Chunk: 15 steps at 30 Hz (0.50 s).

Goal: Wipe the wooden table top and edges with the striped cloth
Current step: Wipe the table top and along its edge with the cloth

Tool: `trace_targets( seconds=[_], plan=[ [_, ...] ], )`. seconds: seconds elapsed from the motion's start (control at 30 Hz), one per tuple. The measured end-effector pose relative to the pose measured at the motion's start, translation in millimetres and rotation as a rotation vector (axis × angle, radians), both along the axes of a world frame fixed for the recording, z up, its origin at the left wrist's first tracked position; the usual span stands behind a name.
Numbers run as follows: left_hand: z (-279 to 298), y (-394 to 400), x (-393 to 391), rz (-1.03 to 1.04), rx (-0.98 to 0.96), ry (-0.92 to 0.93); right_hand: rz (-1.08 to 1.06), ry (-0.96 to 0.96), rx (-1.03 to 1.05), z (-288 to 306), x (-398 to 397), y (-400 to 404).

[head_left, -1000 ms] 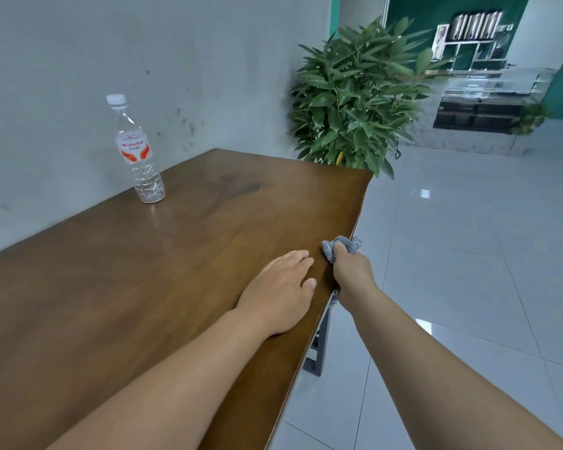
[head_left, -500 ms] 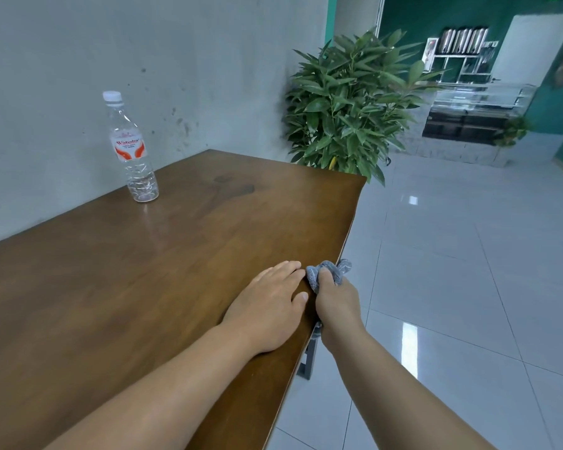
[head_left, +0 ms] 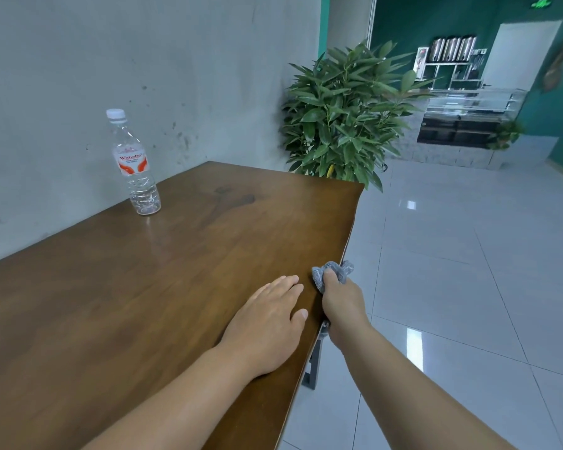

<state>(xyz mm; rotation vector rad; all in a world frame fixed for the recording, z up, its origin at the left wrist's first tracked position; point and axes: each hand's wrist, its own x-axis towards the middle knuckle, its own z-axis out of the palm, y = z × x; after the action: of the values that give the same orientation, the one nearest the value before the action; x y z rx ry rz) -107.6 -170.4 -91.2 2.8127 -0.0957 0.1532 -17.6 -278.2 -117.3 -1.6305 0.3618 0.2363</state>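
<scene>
My right hand [head_left: 340, 302] sits low and right of centre in the frame, fingers and thumb curled round the bunched grey striped cloth [head_left: 332, 273], which is wrapped over the right-hand edge of the brown wooden table top [head_left: 182, 271]. Part of the cloth lies on the surface and part hangs past the rim, so I judge the step in hand to be wiping the edge. To do it well, I want the thumb pressing the cloth down on top while the fingers, hidden below the rim, press it against the side, and I slide along the edge in one steady line instead of dabbing.

My left hand [head_left: 267, 323] lies just beside it, flat on the wood with fingers straight, holding nothing; I use it as a brace and keep it out of the cloth's path.

Farther out, in the upper left of the frame, a clear plastic water bottle with a white cap [head_left: 133, 164] stands near the grey wall. It is well apart from the edge, so it poses no risk here, though I judge the top around it needs care later. A leafy green plant [head_left: 345, 121] stands past the table's far corner.
</scene>
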Motion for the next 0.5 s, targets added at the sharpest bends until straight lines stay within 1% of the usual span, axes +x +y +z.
trace_targets(
  seconds=[0.17, 0.27, 0.4, 0.5],
  plan=[
    [-1.2, -0.8, -3.0, 0.011, -0.002, -0.011, -0.016, -0.047, 0.018, -10.1, -18.6, 1.9],
    [-1.9, -1.7, -0.7, 0.025, -0.016, -0.011, -0.014, -0.06, -0.005, -9.7, -9.7, 2.2],
    [-1.8, -2.3, 0.1, 0.041, -0.02, -0.022, -0.023, -0.033, -0.011, -1.6, 13.9, 1.0],
    [-0.3, -3.5, -1.7, 0.044, -0.018, -0.032, -0.028, -0.024, 0.013, 3.3, 23.4, -0.2]
  ],
)
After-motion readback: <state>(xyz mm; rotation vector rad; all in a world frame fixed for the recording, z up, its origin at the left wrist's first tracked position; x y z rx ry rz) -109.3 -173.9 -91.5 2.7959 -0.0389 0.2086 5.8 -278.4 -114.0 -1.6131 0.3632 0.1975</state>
